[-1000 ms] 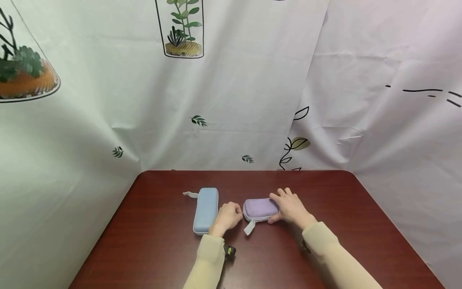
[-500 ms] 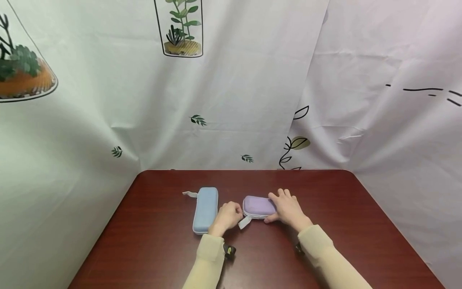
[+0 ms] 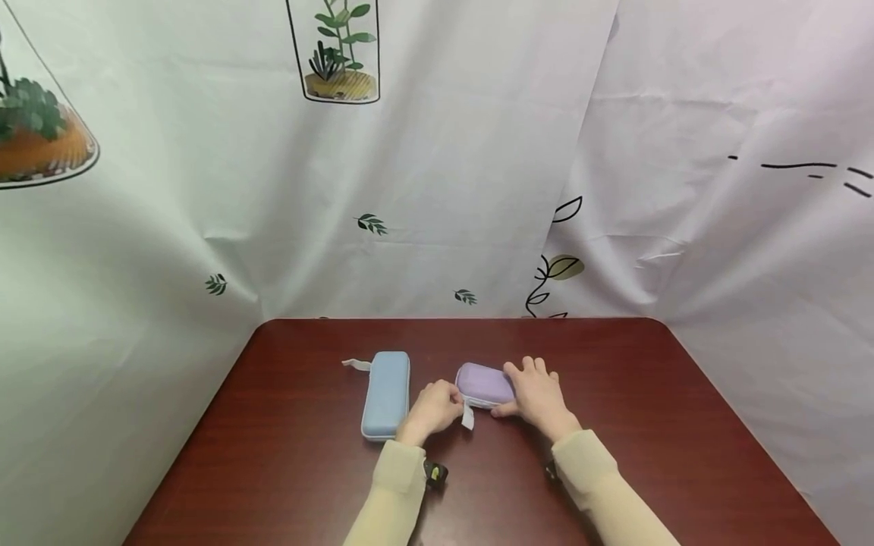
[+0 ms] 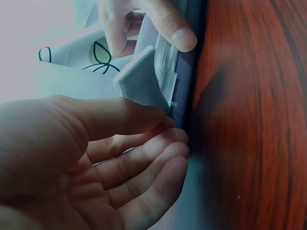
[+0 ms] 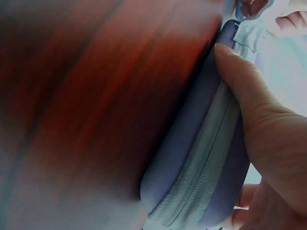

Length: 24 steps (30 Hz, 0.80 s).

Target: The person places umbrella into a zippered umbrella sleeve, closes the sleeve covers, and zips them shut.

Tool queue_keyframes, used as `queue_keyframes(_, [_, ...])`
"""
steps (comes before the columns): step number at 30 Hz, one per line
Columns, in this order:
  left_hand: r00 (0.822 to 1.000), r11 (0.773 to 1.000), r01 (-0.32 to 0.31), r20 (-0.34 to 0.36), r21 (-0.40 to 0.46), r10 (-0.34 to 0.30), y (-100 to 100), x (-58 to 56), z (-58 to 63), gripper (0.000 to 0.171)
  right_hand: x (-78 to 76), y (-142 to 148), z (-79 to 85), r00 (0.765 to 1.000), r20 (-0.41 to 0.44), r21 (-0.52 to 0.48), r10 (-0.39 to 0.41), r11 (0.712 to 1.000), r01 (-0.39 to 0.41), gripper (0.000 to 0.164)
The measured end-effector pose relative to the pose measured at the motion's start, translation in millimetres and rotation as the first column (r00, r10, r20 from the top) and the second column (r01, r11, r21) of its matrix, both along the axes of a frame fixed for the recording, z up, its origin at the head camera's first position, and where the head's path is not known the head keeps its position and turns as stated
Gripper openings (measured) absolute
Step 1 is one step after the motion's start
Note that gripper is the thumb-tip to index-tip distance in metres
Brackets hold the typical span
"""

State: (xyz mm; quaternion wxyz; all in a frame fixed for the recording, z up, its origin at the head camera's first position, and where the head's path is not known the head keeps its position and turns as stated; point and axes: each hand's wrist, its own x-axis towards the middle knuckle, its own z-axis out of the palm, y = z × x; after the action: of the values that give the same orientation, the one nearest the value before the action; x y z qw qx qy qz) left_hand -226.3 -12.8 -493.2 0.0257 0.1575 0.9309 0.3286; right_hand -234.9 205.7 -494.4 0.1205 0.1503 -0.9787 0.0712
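A purple zip case with a pale zipper lies on the table, its white fabric tab sticking out at the front left. My right hand grips the case's right part, thumb along the zippered side and fingers over the far side. At the left end, my left hand pinches the zipper pull between thumb and forefinger, which hide most of it. In the left wrist view the tab stands up just behind that thumb, and the other fingers curl loosely below.
A longer blue zip case lies just left of my left hand, with a white strap at its far left. The dark red table ends at a white printed cloth behind.
My right hand has moved left and slightly away, shifting and turning the purple case toward my left hand. The tab swung left, then back beside the left fingers. The blue case stays put.
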Motion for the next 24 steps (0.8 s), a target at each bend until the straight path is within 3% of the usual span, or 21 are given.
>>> queue_keyframes(12, [0.999,0.992,-0.018,0.031,0.122,0.015,0.3,-1.7,-1.5,0.015,2.3,-3.4,1.0,1.0,0.013,-0.021,-0.011,1.0,0.011,0.074])
queue_keyframes(17, [0.999,0.989,-0.043,0.016,0.142,0.041,0.6,-4.3,-0.7,0.015,1.8,-0.8,2.2,0.998,0.06,-0.076,-0.016,0.997,0.021,0.072])
queue_keyframes(24, [0.995,0.98,-0.082,0.068,0.181,0.071,2.9,-3.4,-3.7,0.025,5.2,7.6,5.1,0.986,0.166,-0.211,0.015,0.977,0.02,0.06])
